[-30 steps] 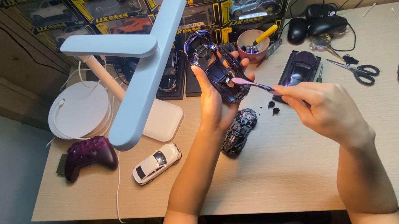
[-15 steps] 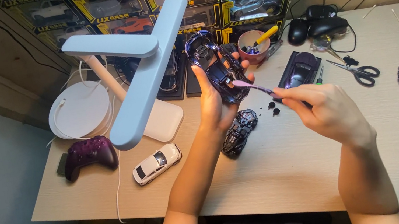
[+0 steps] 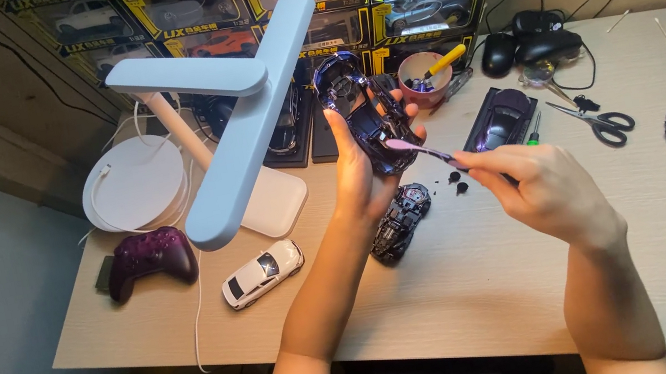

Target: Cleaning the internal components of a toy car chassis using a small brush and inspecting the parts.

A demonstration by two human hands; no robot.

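Above the middle of the wooden desk, I hold a glossy dark purple toy car body shell upright in my left hand, its hollow underside turned toward me, my fingers wrapped behind it and my thumb pressed along its near edge. My right hand sits just to the right of the shell and a little lower, pinched closed around the handle of a small brush with a pale pink head, and the head touches the lower part of the shell's inside. Directly below my left wrist, the car's black chassis lies on the desk, with two small dark loose parts just beside it, between the chassis and my right hand. A white toy car rests to the left of my left forearm, and farther left sits a dark purple game controller. A pale blue desk lamp reaches across the view just left of the shell, its arm near my left hand. Behind my right hand lies a dark tray holding another purple car body, with scissors to its right. A pink cup with a yellow-handled tool stands behind the shell, near the boxed model cars stacked along the wall.
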